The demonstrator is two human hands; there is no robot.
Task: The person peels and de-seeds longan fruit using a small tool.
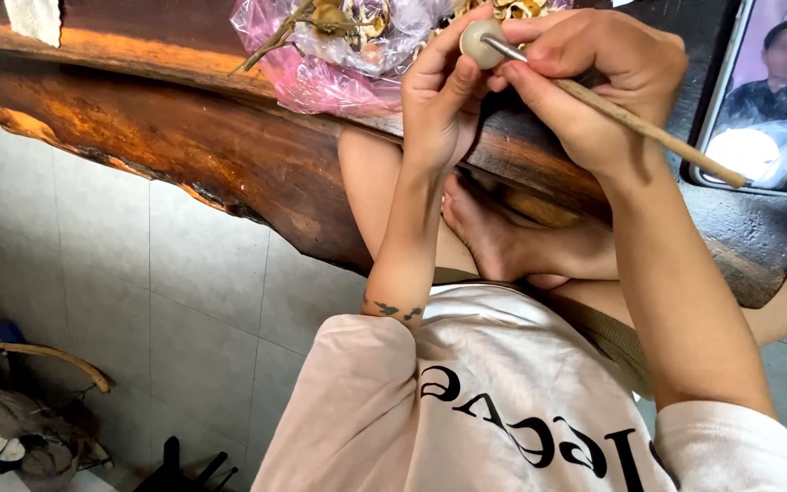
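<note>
Wooden slab (184, 137) edge; left hand (439, 100) half hides pale round bead (482, 41)

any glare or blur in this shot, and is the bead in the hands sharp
Head view: the pale round bead between the left hand and right hand is fairly sharp; glare whitens the phone screen and pink plastic bag; the floor clutter at lower left is dim and soft.

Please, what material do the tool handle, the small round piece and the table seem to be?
Tool handle: pale, matte, probably wood or bamboo. Round piece in the left hand: smooth, whitish-grey, perhaps seed or stone. Table: dark wood slab, glossy, irregular natural edge.
</note>
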